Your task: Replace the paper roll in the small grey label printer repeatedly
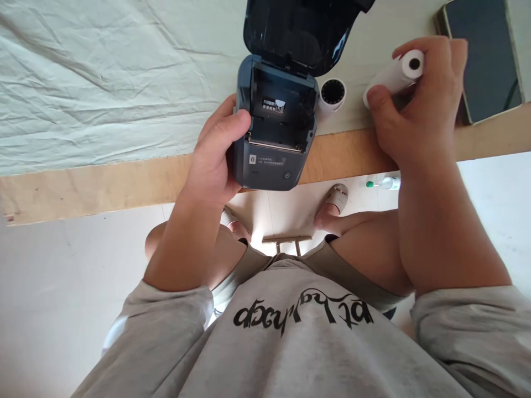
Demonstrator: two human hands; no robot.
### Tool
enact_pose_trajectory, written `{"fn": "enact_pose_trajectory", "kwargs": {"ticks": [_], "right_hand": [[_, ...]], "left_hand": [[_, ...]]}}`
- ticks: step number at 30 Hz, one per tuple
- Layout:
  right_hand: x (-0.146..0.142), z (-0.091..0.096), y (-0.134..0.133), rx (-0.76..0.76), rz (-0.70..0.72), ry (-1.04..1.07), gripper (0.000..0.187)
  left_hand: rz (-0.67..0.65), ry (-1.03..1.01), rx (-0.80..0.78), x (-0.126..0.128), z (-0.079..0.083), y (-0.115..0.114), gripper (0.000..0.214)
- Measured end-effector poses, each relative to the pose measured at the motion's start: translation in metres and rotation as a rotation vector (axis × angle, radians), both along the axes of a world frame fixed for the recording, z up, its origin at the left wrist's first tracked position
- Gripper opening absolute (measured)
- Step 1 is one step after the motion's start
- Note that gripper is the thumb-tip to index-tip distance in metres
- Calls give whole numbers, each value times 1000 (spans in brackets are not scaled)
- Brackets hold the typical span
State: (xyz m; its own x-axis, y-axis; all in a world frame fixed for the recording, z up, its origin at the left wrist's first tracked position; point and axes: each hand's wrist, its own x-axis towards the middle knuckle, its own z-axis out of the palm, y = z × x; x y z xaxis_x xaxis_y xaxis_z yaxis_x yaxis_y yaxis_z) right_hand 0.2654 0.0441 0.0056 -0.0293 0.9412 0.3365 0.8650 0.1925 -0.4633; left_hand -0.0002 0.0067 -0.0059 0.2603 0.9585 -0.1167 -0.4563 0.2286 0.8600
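The left hand [215,160] wraps its fingers round the side of a small dark grey plastic printer [274,132], lid flipped open, at the edge of the wooden desk [83,188]. The right hand [415,116] has its fingers closed on a white paper roll [394,77], over the desk between a short white spool [333,95] and a dark flat phone [485,61].

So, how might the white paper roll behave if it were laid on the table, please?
The paper roll, held in the right hand, is cylindrical, so it would probably roll on its side. Its hollow core suggests it is light. Stood on end, it should stay put.
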Motion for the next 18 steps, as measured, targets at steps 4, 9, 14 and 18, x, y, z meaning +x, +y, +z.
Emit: {"fn": "enact_pose_trajectory", "kwargs": {"ticks": [4, 9, 14, 18], "right_hand": [[-2, -2, -2, -40, 52, -15, 56], [-1, 3, -8, 24, 174, 101, 65], [-6, 6, -7, -19, 120, -22, 48], [-1, 0, -2, 70, 123, -10, 60]], "left_hand": [[-11, 11, -5, 0, 1, -1, 32], [18, 35, 13, 2, 1, 0, 32], [26, 37, -9, 5, 8, -3, 30], [32, 44, 1, 4, 5, -3, 26]]}}
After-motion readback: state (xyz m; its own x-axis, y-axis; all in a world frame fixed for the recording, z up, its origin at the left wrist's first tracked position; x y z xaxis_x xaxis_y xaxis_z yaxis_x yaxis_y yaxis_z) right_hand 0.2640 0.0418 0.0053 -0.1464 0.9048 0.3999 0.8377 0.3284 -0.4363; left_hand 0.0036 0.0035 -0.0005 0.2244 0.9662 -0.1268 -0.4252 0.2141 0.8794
